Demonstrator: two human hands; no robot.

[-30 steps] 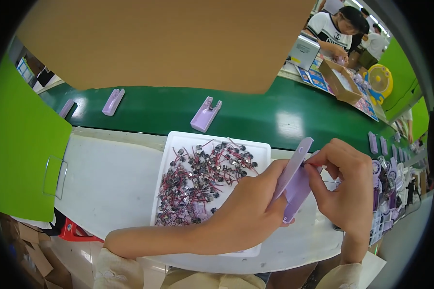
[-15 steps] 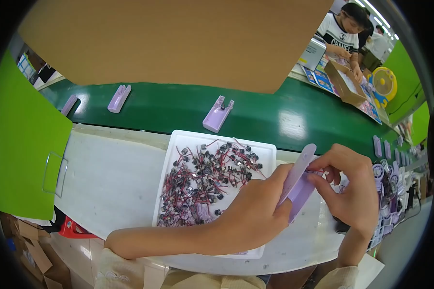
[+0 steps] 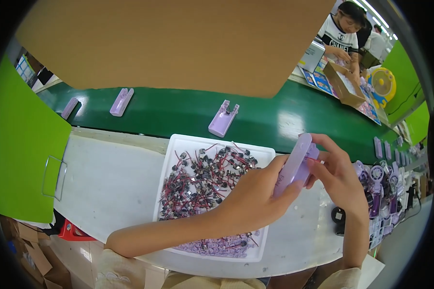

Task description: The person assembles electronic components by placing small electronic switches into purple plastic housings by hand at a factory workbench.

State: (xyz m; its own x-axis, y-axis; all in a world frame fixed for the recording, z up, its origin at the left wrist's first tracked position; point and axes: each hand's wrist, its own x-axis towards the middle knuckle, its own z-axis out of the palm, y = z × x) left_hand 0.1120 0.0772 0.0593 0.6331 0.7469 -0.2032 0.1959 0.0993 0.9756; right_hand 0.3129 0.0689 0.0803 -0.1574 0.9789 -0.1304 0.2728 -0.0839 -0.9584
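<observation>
A long light-purple plastic shell (image 3: pixel 290 168) with a rounded end tilts upward over the tray's right side. My left hand (image 3: pixel 253 192) is closed round its lower part, thumb along one face. At the upper end, my right hand (image 3: pixel 341 173) grips the shell, its index finger curled over the tip and its thumb beside a bit of red wire (image 3: pixel 313 159). What lies inside the shell is mostly hidden by my fingers. Below my left forearm and hand is a white tray (image 3: pixel 222 143) of small black components with red wires (image 3: pixel 188 188) and little purple plastic pieces (image 3: pixel 217 246).
Purple shells (image 3: pixel 223 119) lie spaced along the green conveyor belt (image 3: pixel 169 111). Brown cardboard (image 3: pixel 173 43) overhangs it. Purple fan parts (image 3: pixel 378 188) crowd the right, near a round black object (image 3: pixel 339 215). A green panel (image 3: pixel 24 144) stands left; a person (image 3: pixel 342 33) works across the belt.
My right hand has shifted left and closed over the shell's upper end. The shell has turned, showing more of its outer face. My left forearm has lowered slightly, uncovering purple pieces in the tray.
</observation>
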